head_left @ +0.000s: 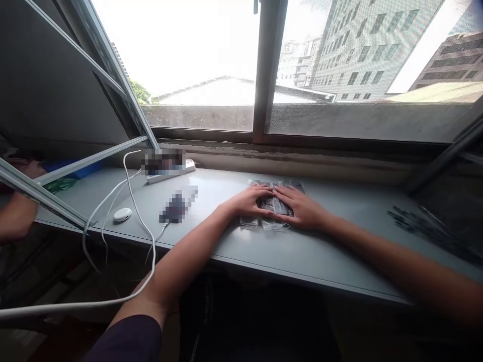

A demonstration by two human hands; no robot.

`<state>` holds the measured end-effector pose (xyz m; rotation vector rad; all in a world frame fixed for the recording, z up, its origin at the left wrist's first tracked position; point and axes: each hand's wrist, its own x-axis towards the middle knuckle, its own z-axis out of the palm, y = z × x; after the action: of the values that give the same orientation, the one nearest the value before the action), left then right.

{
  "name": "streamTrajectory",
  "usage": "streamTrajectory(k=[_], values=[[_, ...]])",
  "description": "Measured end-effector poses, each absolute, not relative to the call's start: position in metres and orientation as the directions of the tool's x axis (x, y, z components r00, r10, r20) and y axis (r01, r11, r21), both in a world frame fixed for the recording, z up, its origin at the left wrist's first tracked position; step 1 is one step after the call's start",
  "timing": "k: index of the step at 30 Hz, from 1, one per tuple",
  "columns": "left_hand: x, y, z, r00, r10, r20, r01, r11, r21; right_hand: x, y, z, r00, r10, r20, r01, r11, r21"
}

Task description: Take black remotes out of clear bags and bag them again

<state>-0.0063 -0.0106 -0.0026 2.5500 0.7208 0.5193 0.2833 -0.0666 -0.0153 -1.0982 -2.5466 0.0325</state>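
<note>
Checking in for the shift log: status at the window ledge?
Left hand and right hand flat on clear plastic packets, dark contents. White cable off to the left, clear of the hands.

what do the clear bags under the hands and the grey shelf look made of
The bags look like thin clear plastic film: glossy, see-through, creased at the edges. The shelf seems to be painted metal or laminate, judging by its smooth, matt grey surface, though the look leaves that open.

The head camera faces forward and down, close above the left hand [247, 201] and right hand [302, 207].
</note>
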Motion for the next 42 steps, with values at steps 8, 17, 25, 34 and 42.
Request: streamTrajectory(k=[8, 17, 25, 34, 42], values=[[-0.012, -0.004, -0.001, 0.768, 0.577, 0.276, 0.358, -0.745, 0.563, 0.276, -0.063, -0.016, -0.625, 0.703, 0.339, 0.693, 0.699, -0.174], [-0.011, -0.015, 0.004, 0.733, 0.607, 0.307, 0.361, -0.73, 0.581, 0.289, -0.074, -0.002, -0.493, 0.703, 0.513, 0.623, 0.697, -0.356], [-0.014, -0.01, 0.002, 0.638, 0.7, 0.321, 0.457, -0.68, 0.573, 0.322, -0.056, -0.021, -0.082, 0.869, 0.488, 0.854, 0.314, -0.414], [-0.014, -0.004, -0.005, 0.589, 0.743, 0.319, 0.517, -0.649, 0.558, 0.332, -0.047, -0.017, -0.012, 0.968, 0.25, 0.89, 0.124, -0.439], [-0.012, -0.002, -0.008, 0.617, 0.721, 0.314, 0.515, -0.672, 0.531, 0.345, -0.049, -0.002, 0.064, 0.989, 0.134, 0.922, -0.007, -0.387]])
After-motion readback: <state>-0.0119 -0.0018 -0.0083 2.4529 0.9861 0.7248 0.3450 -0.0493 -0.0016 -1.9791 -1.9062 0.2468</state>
